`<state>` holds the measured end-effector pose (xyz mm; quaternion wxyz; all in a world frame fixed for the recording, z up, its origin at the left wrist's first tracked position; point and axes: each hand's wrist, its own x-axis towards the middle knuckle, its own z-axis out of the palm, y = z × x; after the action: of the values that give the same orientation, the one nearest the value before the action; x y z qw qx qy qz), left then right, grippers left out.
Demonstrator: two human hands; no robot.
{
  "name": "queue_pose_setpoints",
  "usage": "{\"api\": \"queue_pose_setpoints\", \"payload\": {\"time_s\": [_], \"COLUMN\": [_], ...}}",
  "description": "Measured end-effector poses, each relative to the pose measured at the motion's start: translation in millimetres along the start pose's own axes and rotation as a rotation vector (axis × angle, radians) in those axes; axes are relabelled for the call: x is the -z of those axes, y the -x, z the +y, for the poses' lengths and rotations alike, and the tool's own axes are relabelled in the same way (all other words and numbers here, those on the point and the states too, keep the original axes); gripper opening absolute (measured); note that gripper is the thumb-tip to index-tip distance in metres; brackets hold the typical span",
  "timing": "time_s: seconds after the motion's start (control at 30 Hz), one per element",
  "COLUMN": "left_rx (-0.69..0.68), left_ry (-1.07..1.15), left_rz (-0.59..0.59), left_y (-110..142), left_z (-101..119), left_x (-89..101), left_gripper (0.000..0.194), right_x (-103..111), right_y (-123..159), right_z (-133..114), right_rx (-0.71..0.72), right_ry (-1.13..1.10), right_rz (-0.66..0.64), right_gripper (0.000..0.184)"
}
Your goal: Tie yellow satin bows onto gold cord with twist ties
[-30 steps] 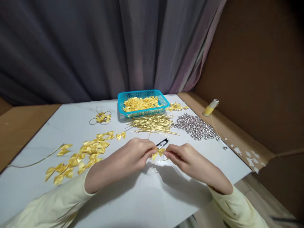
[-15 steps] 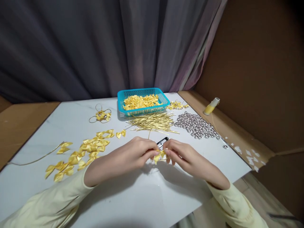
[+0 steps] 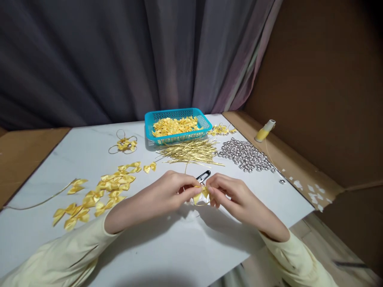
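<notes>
Between my two hands, just above the white table, is a yellow ribbon bow (image 3: 204,196). My left hand (image 3: 179,189) pinches its left side, thumb against fingers. The fingers of my right hand (image 3: 226,192) are closed on its right side. A thin gold cord loops under the bow, and a small silvery spot shows above it. Just beyond my fingertips lies a black-topped metal clip or pin (image 3: 204,175). Loose yellow bows (image 3: 116,182) are spread on the table left of my left hand. My fingers partly cover the bow.
A blue basket (image 3: 149,124) of yellow bows stands at the back. Before it lie gold cords (image 3: 190,152), with silver beads (image 3: 247,155) to their right. A bow-and-loop piece (image 3: 126,145) sits at the left, similar pieces (image 3: 221,129) at back right. A thread spool (image 3: 265,131) stands at the right edge.
My right fingers have shifted in closer and changed their hold on the bow's right side. The gold cord loop below the bow shows more clearly. The view has tilted slightly.
</notes>
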<state>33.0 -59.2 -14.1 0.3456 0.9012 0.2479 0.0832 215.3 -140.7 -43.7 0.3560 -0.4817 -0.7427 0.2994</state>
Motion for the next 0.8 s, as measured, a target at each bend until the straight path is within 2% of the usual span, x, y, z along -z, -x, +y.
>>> {"api": "queue_pose_setpoints", "payload": {"time_s": [0.2, 0.4, 0.8], "left_rx": [-0.023, -0.061, -0.025], "left_ry": [-0.101, -0.170, -0.008], "left_rz": [-0.006, -0.027, -0.073], "left_y": [2, 2, -1], "left_z": [-1, 1, 2], "left_x": [1.1, 0.3, 5.6], "left_gripper": [0.026, 0.026, 0.024], "right_x": [3, 2, 1], "right_y": [1, -1, 0], "right_z": [-6, -4, 4], "right_rx": [-0.002, -0.016, -0.008], "right_ry": [-0.028, -0.021, -0.056], "right_rz": [-0.035, -0.026, 0.016], "right_gripper": [0.020, 0.023, 0.029]}}
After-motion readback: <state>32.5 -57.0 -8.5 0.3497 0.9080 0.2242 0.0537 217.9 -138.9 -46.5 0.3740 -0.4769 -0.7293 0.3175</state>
